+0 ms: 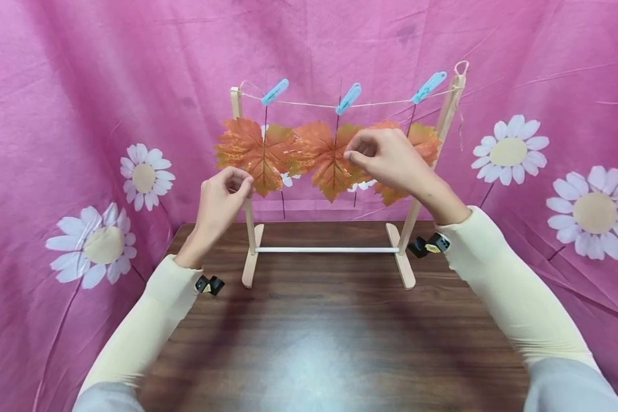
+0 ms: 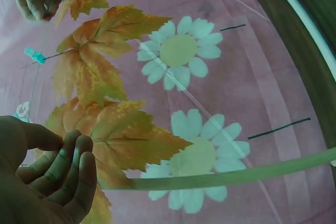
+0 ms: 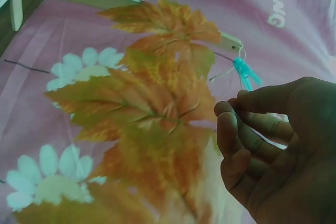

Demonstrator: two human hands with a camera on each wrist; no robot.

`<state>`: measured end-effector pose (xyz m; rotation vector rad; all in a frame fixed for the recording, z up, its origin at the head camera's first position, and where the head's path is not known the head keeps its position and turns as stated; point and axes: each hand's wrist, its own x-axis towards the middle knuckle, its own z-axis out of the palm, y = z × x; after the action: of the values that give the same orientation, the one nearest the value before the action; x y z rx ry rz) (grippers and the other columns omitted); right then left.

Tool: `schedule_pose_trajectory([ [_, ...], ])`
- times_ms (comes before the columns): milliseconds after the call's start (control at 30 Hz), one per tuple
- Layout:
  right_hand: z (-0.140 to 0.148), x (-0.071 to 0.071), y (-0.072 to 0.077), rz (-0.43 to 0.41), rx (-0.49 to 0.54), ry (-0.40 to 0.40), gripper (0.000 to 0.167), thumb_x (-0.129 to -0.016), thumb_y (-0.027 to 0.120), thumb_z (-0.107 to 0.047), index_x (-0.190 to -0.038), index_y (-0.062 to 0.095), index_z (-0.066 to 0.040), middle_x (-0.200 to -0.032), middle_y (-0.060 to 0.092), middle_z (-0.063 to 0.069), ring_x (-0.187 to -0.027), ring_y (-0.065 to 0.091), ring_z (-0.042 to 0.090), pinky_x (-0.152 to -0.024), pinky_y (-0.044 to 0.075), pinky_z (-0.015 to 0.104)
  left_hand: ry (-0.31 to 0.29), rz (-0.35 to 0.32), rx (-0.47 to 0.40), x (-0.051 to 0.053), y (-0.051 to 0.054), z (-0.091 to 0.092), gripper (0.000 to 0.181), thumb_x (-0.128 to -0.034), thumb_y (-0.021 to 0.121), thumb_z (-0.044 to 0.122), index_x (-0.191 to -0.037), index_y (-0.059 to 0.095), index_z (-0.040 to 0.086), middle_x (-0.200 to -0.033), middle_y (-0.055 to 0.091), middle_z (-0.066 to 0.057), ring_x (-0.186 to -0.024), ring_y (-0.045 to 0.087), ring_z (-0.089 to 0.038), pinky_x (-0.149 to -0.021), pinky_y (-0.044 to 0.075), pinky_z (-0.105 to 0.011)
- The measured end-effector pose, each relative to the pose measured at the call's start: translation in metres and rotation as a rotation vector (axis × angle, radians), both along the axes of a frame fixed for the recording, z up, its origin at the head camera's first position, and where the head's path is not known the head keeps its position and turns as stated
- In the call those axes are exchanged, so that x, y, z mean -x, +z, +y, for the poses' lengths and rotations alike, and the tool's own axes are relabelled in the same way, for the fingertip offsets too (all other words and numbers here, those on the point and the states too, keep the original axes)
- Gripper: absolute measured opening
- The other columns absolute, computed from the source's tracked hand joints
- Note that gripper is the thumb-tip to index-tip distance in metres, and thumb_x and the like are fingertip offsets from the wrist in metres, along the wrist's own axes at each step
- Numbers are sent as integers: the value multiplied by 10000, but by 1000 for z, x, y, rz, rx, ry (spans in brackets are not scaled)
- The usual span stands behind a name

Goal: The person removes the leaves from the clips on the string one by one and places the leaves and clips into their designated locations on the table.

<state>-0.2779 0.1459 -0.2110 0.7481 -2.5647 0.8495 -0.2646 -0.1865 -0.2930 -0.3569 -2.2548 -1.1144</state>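
Note:
Three orange maple leaves hang in a row: the left leaf (image 1: pixel 261 154), the middle leaf (image 1: pixel 329 163) and the right leaf (image 1: pixel 423 142). Light-blue clothespins (image 1: pixel 348 98) hold their stems on a thin string (image 1: pixel 309 105). My left hand (image 1: pixel 221 197) hovers by the left leaf's lower edge, fingers loosely bent, thumb near the fingertips. In front of the middle and right leaves is my right hand (image 1: pixel 391 157), hiding part of both. Its fingers are loosely bent too. Nothing shows between the fingers of the left hand (image 2: pixel 58 171) or the right hand (image 3: pixel 273 135) in the wrist views.
A wooden stand with a left post (image 1: pixel 236 103), a right post (image 1: pixel 449 109) and a white crossbar (image 1: pixel 327 250) stands at the back of the brown table (image 1: pixel 309 332). Behind it hangs a pink cloth (image 1: pixel 185 86) with white daisies (image 1: pixel 508 151).

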Motion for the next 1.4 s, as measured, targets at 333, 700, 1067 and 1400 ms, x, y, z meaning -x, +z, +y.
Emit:
schedule_pose_trajectory([
  [333, -37, 15, 35, -40, 0, 13, 180, -1036, 667, -246, -1072, 777, -108, -976, 782, 99, -828, 685, 165, -796, 514, 281, 15, 12, -50, 6, 22, 15, 136, -1016, 669, 149, -998, 752, 43, -834, 786, -136, -639, 631, -3, -636, 491, -142],
  [700, -63, 26, 69, -110, 40, 23, 204, -1053, 672, -267, -1171, 741, -116, -1035, 751, 14, -794, 752, 205, -608, 529, 216, 22, 61, -115, 21, 58, 30, 138, -1029, 658, 136, -1015, 754, 37, -876, 802, -148, -688, 702, -40, -650, 535, -141],
  [1067, -96, 38, 94, -218, 122, -21, 471, -1052, 668, -395, -1431, 594, -126, -1401, 679, 33, -764, 727, 90, -630, 622, 229, 112, 51, -123, 34, 85, 45, 179, -1017, 650, 131, -1115, 765, 35, -988, 794, -121, -821, 685, -73, -773, 530, -156],
  [1400, -109, 51, 99, -354, 108, -48, 699, -1059, 623, -481, -1630, 393, -150, -1637, 519, 45, -671, 709, 49, -541, 561, 175, 122, -3, -102, 42, 96, 53, 259, -1027, 623, 107, -1222, 748, -7, -1149, 801, -150, -1036, 770, -225, -947, 615, -243],
])
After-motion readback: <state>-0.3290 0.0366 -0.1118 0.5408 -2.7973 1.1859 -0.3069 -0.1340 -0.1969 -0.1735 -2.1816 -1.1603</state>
